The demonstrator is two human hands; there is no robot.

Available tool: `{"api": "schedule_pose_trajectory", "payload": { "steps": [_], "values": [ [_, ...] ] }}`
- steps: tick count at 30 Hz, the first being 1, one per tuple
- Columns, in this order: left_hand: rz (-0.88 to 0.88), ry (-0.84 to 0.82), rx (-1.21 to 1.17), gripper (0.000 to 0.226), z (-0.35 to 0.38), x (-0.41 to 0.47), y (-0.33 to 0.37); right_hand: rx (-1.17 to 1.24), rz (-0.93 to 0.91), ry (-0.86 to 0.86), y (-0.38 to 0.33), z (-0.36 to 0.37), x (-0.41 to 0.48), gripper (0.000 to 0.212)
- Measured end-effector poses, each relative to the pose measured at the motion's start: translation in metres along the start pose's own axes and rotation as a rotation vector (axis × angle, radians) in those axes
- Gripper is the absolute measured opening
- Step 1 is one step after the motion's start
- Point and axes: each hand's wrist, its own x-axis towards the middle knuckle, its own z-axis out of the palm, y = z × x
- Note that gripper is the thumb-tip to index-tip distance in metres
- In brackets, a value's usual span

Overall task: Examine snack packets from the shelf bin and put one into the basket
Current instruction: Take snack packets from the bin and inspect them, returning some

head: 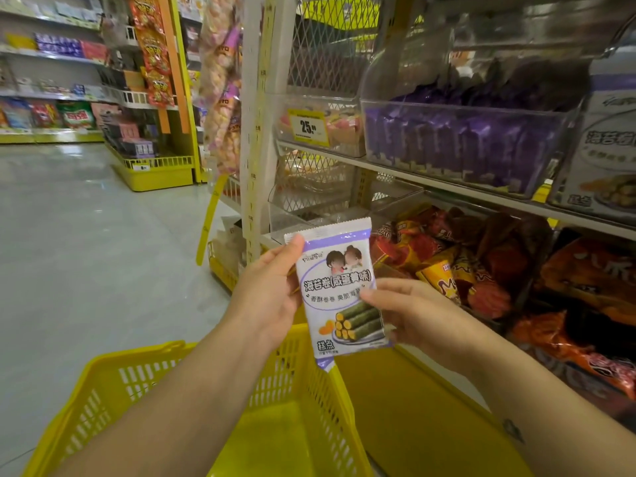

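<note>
From the head camera: one snack packet is up for inspection, left hand pinching its upper left edge, right hand clamped on its lower right side. It hangs just above the one yellow basket. Examining step, I'd say; next, lower and release inside.

Plastics and film
Glossy film seaweed-roll packet; slotted yellow plastic basket; clear plastic shelf bin; polished floor.
</note>
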Motion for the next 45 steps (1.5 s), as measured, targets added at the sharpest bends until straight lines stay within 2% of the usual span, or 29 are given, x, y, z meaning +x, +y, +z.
{"api": "schedule_pose_trajectory", "payload": {
  "steps": [2,5,10,12,17,20,26,29,34,37,39,42,45],
  "values": [
    [-0.026,-0.013,-0.017,0.015,-0.001,0.002,0.003,0.041,0.063,-0.042,0.002,0.0,-0.002,0.038],
    [-0.114,-0.061,0.029,0.024,-0.004,0.003,0.004,0.19,0.08,-0.059,0.0,0.004,-0.002,0.031],
    [-0.313,-0.395,0.411,0.043,-0.016,-0.001,0.006,0.348,0.088,0.044,-0.002,0.005,-0.001,0.041],
    [-0.37,-0.464,0.453,0.047,-0.019,-0.002,0.001,0.368,0.082,0.07,-0.003,0.004,-0.002,0.038],
    [-0.422,-0.502,0.414,0.046,-0.024,-0.001,0.0,0.401,0.087,0.102,-0.003,0.003,-0.002,0.034],
    [-0.389,-0.559,0.442,0.049,-0.027,0.001,0.004,0.47,0.087,0.115,-0.007,0.002,-0.003,0.032],
    [-0.34,-0.52,0.46,0.05,-0.027,0.004,0.001,0.551,0.081,0.096,-0.009,0.001,-0.004,0.032],
    [-0.225,-0.44,0.503,0.056,-0.026,0.006,0.0,0.57,0.073,0.131,-0.008,0.002,-0.002,0.032],
    [0.233,-0.501,1.02,0.074,-0.025,0.005,-0.004,0.64,0.061,0.219,-0.005,0.004,0.001,0.028],
    [0.626,-0.474,1.231,0.058,-0.022,0.001,-0.009,0.668,0.068,0.261,-0.007,0.003,0.001,0.027],
    [0.793,-0.432,1.268,0.038,-0.024,0.0,-0.011,0.667,0.067,0.269,-0.007,0.003,0.001,0.025],
    [0.878,-0.355,1.212,0.023,-0.03,0.002,-0.01,0.581,0.076,0.253,-0.003,0.006,0.002,0.023],
    [0.788,-0.289,1.117,0.017,-0.034,0.002,-0.01,0.519,0.088,0.249,0.004,0.007,0.005,0.025]
  ]
}}
